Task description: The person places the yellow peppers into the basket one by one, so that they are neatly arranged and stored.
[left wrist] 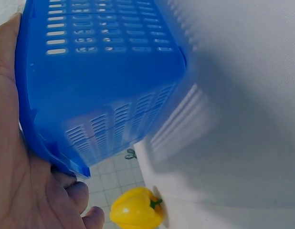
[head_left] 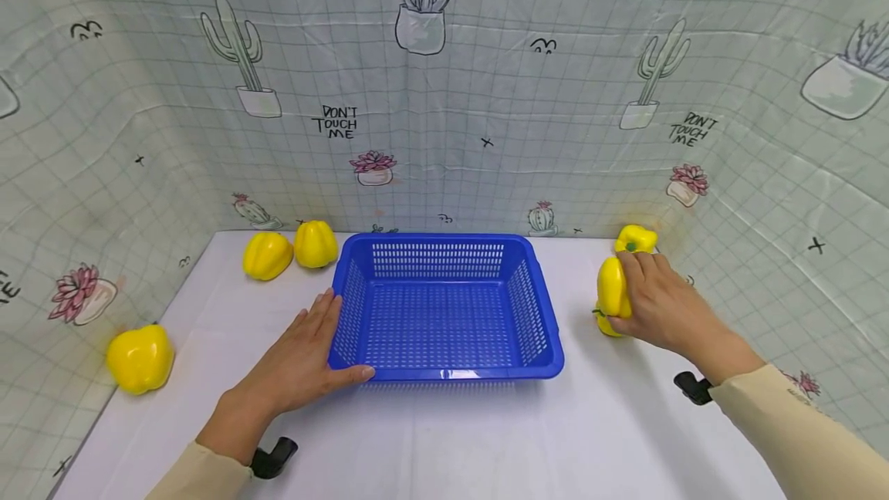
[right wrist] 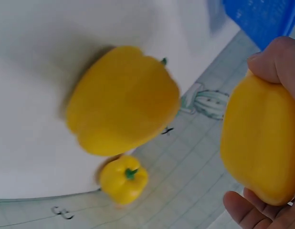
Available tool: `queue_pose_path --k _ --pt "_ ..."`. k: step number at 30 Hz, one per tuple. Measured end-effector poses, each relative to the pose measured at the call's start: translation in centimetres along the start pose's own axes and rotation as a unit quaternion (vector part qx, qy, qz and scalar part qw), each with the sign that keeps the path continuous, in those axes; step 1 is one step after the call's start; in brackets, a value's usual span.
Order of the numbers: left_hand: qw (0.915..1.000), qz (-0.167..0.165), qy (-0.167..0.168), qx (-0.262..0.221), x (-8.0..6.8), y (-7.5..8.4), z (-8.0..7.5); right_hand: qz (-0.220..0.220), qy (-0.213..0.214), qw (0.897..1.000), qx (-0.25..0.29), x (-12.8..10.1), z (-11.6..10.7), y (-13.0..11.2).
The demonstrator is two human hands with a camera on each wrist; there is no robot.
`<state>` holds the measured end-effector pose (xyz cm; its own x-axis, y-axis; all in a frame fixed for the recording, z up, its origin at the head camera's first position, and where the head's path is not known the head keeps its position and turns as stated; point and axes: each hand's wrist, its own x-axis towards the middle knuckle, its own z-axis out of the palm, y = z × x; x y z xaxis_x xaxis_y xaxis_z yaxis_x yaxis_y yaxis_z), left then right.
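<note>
A yellow bell pepper [head_left: 611,288] is gripped in my right hand [head_left: 663,303], thumb at one end and fingers at the other in the right wrist view. Just beyond it on the table is another yellow bell pepper [right wrist: 123,102], mostly hidden in the head view by the held one. My left hand [head_left: 299,357] rests against the left front corner of the blue plastic basket [head_left: 451,373], its fingers along the left rim and its thumb on the front rim. The basket's slotted floor shows bare.
Two yellow bell peppers [head_left: 267,255] sit at the back left, beside the basket. One more bell pepper [head_left: 141,359] lies at the far left edge, and another bell pepper [head_left: 635,239] at the back right. A patterned cloth [head_left: 444,99] walls the white table [head_left: 444,446].
</note>
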<state>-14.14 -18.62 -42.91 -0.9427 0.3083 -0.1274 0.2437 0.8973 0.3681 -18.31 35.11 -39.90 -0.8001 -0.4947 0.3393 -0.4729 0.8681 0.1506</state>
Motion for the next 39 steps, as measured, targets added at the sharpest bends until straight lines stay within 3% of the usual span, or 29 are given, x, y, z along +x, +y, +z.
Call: queue_pose_path --k 10,18,26,39 --pt "1.0 -0.002 -0.002 0.005 0.1 0.3 -0.1 -0.045 -0.008 0.999 -0.013 4.5 -0.5 -2.2" --pt "0.9998 0.007 -0.001 0.017 0.2 0.3 0.0 -0.05 -0.058 0.997 0.006 7.6 -1.2 -4.6" --pt "0.9998 0.013 -0.003 0.015 0.3 0.2 -0.2 -0.095 -0.047 0.994 0.008 10.9 -0.9 -7.1" --pt "0.9998 0.006 -0.005 0.018 0.3 0.0 -0.4 -0.111 -0.068 0.991 0.009 15.3 -0.6 -10.9"
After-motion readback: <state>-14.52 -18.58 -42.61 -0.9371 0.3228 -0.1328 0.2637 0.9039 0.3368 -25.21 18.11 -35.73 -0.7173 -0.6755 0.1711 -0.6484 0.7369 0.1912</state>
